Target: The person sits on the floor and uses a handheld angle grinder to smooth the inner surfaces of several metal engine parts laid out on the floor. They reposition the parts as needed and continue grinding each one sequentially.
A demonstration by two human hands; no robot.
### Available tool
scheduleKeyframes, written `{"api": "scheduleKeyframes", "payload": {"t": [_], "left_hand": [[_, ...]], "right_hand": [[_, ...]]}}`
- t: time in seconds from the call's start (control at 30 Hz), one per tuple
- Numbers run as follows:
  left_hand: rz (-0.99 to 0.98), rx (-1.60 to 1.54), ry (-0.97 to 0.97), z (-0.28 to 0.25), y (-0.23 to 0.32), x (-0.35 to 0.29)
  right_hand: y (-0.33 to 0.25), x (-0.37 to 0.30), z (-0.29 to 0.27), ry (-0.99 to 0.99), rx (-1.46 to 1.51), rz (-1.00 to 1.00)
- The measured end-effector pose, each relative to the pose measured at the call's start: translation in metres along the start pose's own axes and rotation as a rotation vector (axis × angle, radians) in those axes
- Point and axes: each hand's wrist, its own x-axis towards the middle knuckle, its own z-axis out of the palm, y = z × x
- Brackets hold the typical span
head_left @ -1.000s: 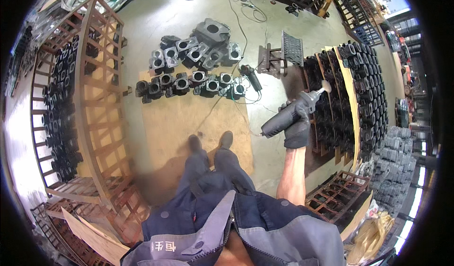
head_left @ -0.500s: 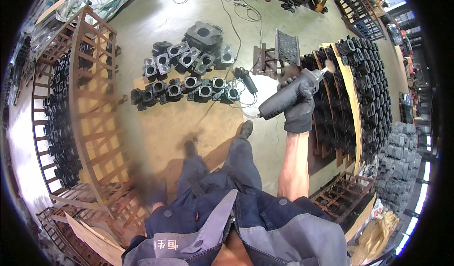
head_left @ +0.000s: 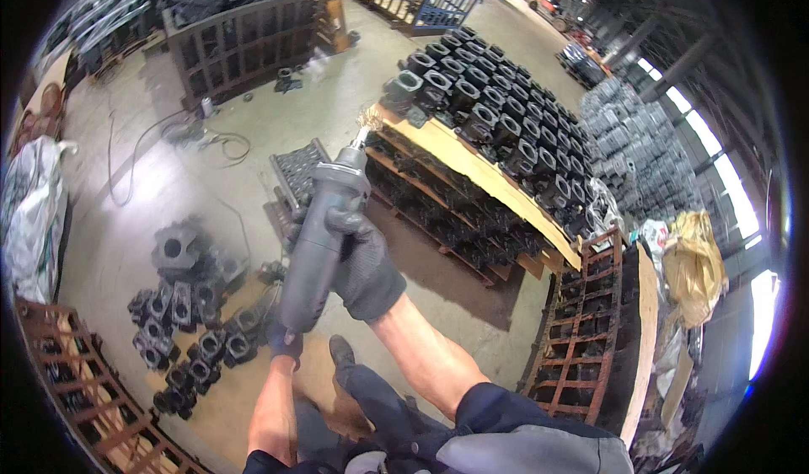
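Observation:
My right hand [head_left: 366, 276], in a dark glove, is wrapped round the body of a black handheld power grinder [head_left: 312, 259]. The tool points up and away, its metal spindle carrying a small tan brush-like tip [head_left: 369, 120]. That tip appears just off the near corner of the stacked castings. My left hand [head_left: 285, 343], also gloved, is low by the grinder's rear end. Its fingers are hidden there, and whether it touches the tool I cannot tell. Dark metal castings [head_left: 480, 116] with round openings stand in rows on the stack's top layer.
Yellowish board sheets [head_left: 472, 175] separate the stack's layers. More castings [head_left: 181, 301] lie on the floor at left, beside a larger block [head_left: 175, 246]. A dark metal step stand [head_left: 299, 175] is behind the grinder. Rusty crates [head_left: 581, 331] flank me, and a cable [head_left: 126, 196] loops across the floor.
My view has swung right toward the stacked castings. The grinder, still in my right hand, now points more upright. My left hand has come up near its rear end.

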Motion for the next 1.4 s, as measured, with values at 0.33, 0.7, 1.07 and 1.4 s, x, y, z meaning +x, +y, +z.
{"api": "scheduleKeyframes", "payload": {"t": [0.33,0.7,1.07,1.4], "left_hand": [[0.133,0.157,0.318,-0.050,-0.066,0.128],[0.389,-0.124,-0.256,0.148,0.078,0.148],[0.584,-0.176,-0.697,0.276,-0.029,0.039],[0.321,0.491,-0.347,0.167,-0.329,0.121]], "right_hand": [[-0.130,-0.061,-0.134,0.359,-0.552,-0.342],[-0.081,-0.126,-0.417,0.876,-1.236,-0.038],[-0.031,-0.030,-0.681,1.177,-1.500,0.367],[0.024,0.022,-0.863,1.136,-1.619,0.318]]}}
